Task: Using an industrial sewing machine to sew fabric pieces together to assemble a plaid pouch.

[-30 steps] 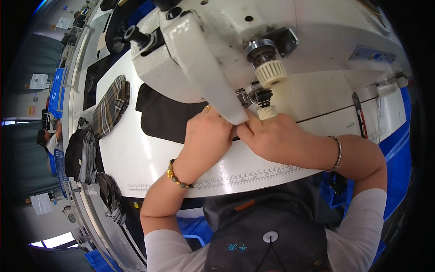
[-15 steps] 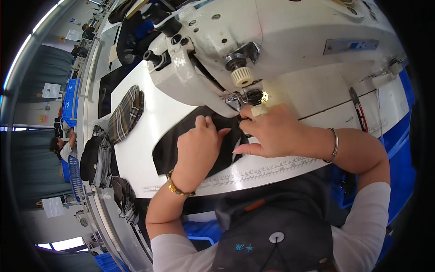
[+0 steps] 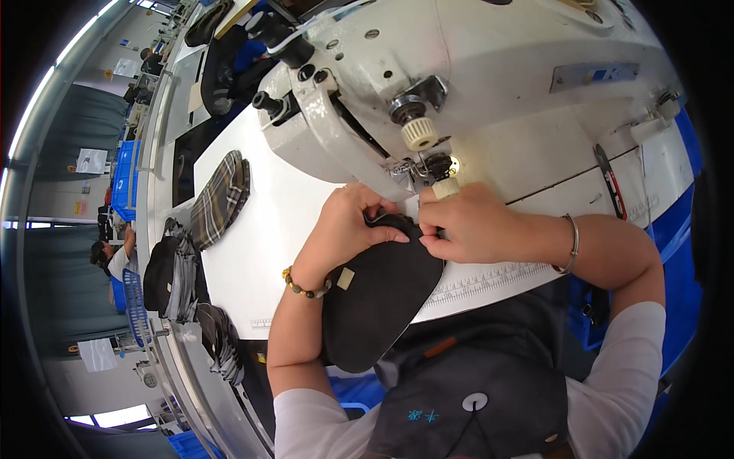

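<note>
My left hand (image 3: 348,229) grips the upper edge of a black rounded fabric piece (image 3: 382,314), thumb on top. The piece bears a small pale patch (image 3: 345,279) and hangs over the table's front edge. My right hand (image 3: 466,229) pinches the same piece at its upper right edge. Both hands are at the needle and presser foot of a white sewing machine (image 3: 505,53), where the fingertips are partly hidden. The white worktop (image 3: 229,283) has a printed ruler (image 3: 489,279).
Plaid pieces (image 3: 222,195) lie at the left, near stacked dark and grey pieces (image 3: 172,275). A red-black cutter (image 3: 612,183) lies right. Blue bins (image 3: 585,314) stand below. A co-worker (image 3: 116,260) is at a far-left bench beside a blue crate (image 3: 126,180).
The black piece has swung round and down toward me, now overhanging the front edge. My left hand has moved up onto its upper edge; my right fingers have closed on it.
</note>
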Motion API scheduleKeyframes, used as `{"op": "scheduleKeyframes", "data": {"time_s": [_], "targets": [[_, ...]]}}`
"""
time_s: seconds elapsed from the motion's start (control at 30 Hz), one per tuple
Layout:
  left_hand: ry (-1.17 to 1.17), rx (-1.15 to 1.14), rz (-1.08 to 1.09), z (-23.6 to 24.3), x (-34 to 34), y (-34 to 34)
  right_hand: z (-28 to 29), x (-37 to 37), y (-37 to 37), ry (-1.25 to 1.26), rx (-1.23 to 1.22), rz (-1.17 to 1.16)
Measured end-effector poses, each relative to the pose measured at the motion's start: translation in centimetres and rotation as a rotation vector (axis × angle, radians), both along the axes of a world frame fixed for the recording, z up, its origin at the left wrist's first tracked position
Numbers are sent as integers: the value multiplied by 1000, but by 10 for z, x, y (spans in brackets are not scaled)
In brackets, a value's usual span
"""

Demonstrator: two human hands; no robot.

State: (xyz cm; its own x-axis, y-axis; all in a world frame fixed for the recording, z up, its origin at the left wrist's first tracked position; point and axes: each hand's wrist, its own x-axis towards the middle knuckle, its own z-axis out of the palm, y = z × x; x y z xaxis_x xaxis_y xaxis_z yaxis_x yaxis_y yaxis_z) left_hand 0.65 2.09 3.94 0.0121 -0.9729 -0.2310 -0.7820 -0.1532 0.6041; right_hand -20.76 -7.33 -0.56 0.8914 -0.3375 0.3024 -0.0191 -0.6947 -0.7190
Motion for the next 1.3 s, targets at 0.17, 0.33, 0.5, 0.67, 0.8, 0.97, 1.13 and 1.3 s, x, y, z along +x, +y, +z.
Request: {"op": "scheduleKeyframes", "data": {"time_s": [0.17, 0.33, 0.5, 0.67, 0.8, 0.97, 1.13, 1.3], "targets": [[295, -246, -29, -4, 0, 5, 3, -2, -1, 26, 89, -14], [363, 32, 50, 1, 5, 9, 3, 0, -4, 45, 375, 23], [483, 95, 30, 5, 7, 8, 7, 1, -5, 83, 424, 19], [647, 132, -7, 0, 2, 11, 6, -1, -5, 78, 424, 38], [578, 113, -20, 5, -2, 13, 20, -1, 0, 100, 530, 39], [557, 92, 19, 7, 1, 12, 13, -3, 0, 108, 624, 36], [615, -123, -60, -5, 9, 12, 17, -2, -4, 167, 380, 135], [665, 89, 7, 2, 6, 12, 18, -4, -2, 158, 349, 124]]}}
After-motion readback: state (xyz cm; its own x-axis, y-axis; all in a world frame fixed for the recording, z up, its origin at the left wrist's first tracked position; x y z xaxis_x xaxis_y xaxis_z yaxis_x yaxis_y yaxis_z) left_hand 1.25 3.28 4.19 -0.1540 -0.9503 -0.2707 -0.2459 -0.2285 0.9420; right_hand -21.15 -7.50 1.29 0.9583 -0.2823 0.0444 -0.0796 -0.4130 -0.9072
